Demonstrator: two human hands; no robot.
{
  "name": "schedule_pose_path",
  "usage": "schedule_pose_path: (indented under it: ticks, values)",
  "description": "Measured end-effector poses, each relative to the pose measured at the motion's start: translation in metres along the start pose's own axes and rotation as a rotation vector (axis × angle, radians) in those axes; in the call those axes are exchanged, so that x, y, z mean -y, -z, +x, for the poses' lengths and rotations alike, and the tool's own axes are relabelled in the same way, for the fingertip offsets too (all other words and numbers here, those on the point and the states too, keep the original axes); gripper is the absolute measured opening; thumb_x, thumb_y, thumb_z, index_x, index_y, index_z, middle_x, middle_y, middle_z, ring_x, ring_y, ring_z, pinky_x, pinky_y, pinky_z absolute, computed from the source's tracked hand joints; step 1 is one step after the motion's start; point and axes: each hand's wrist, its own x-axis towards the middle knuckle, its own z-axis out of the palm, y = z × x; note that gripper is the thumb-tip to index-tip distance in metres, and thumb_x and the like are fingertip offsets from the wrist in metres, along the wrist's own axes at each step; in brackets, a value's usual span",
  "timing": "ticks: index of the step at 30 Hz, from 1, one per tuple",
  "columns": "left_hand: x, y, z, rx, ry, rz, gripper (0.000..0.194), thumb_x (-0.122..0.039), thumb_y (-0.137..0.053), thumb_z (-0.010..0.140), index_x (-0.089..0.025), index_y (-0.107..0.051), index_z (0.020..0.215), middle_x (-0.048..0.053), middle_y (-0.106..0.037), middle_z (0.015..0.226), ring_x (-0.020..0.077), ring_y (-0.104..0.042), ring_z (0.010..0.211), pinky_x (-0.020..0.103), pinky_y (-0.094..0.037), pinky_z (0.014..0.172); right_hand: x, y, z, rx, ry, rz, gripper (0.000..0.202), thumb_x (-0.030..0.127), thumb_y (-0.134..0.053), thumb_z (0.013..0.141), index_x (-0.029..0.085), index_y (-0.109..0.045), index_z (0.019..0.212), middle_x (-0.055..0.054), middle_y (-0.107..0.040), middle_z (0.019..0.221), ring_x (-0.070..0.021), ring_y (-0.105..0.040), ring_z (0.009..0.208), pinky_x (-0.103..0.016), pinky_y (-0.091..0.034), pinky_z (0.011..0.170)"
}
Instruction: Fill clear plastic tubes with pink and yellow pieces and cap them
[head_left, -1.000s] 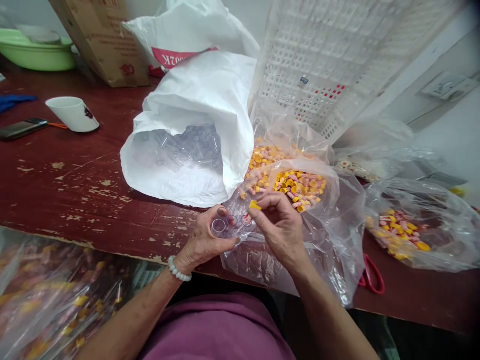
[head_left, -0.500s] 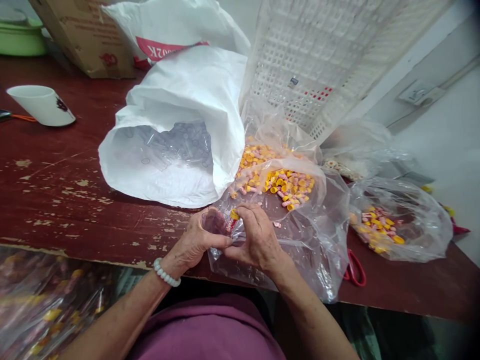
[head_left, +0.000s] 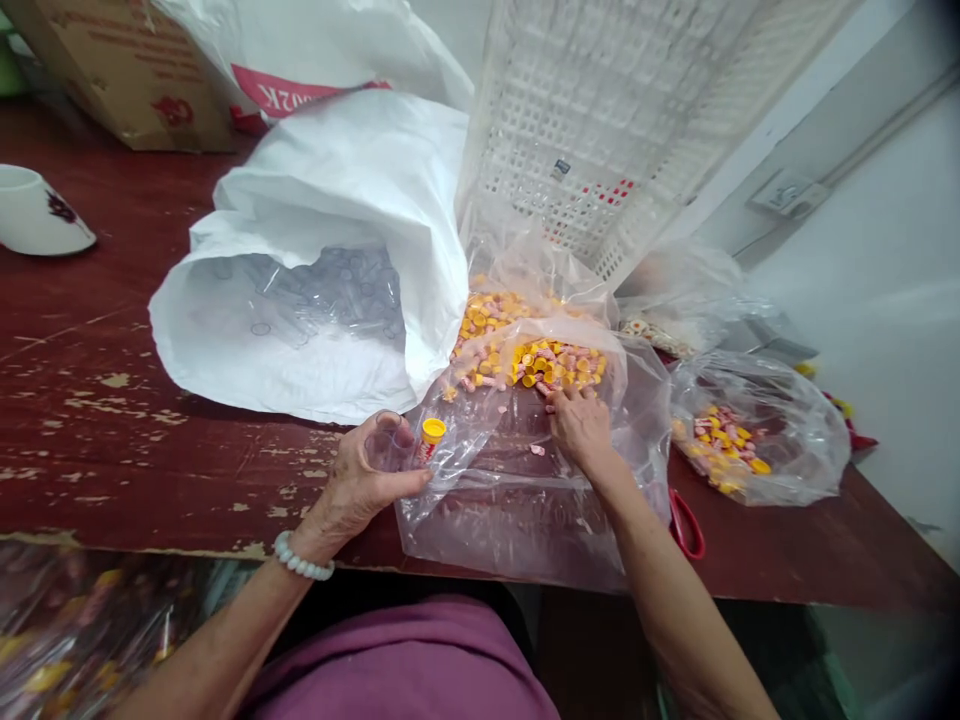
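My left hand (head_left: 367, 475) is closed around clear plastic tubes (head_left: 388, 447). One of them, a capped tube (head_left: 430, 440) with a yellow cap and a red printed label, stands upright by the thumb and index finger. My right hand (head_left: 581, 425) is at the front edge of a pile of yellow caps (head_left: 559, 365) with pink printed pieces, inside a clear plastic bag (head_left: 517, 530). Its fingers are bent together and touch the pieces; what lies between the fingertips is hidden. Left of the pile, a white sack (head_left: 300, 395) lies with its mouth open, showing many clear tubes (head_left: 341, 290).
A second clear bag (head_left: 814, 470) with caps sits to the right, near red-handled scissors (head_left: 686, 525). A white plastic crate (head_left: 540, 110) leans behind. A white cup (head_left: 37, 215) and a cardboard box (head_left: 135, 75) are on the left of the worn red table (head_left: 90, 440).
My right hand has let go of the capped tube and moved right and away from me to the pile. My left hand keeps the tubes, now a little farther left in view.
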Motion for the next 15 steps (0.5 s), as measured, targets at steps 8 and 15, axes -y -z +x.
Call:
schedule_pose_path:
  ticks: [8,15]
  values:
    - [-0.025,-0.014,-0.011,0.013,-0.114,0.167,0.031,-0.015,-0.072,0.052,-0.015,-0.051,0.073,-0.001,-0.060,0.069,0.0098,-0.055,0.059,0.021,-0.047,0.057,-0.019,-0.016,0.011,0.097,0.041,-0.217,0.026,0.019,-0.039,0.088,0.018,-0.063,0.099,-0.012,-0.065,0.104,-0.0274,-0.052,0.099,-0.036,-0.036,0.074]
    - [-0.016,-0.012,-0.012,0.013,-0.123,0.196,0.029,-0.016,-0.070,0.055,-0.015,-0.050,0.076,-0.001,-0.060,0.071,0.0113,-0.058,0.061,0.022,-0.048,0.059,-0.010,-0.021,0.007,-0.188,0.240,-0.033,0.022,0.028,-0.045,0.091,0.019,-0.064,0.097,-0.009,-0.069,0.098,-0.0255,-0.052,0.099,-0.039,-0.031,0.084]
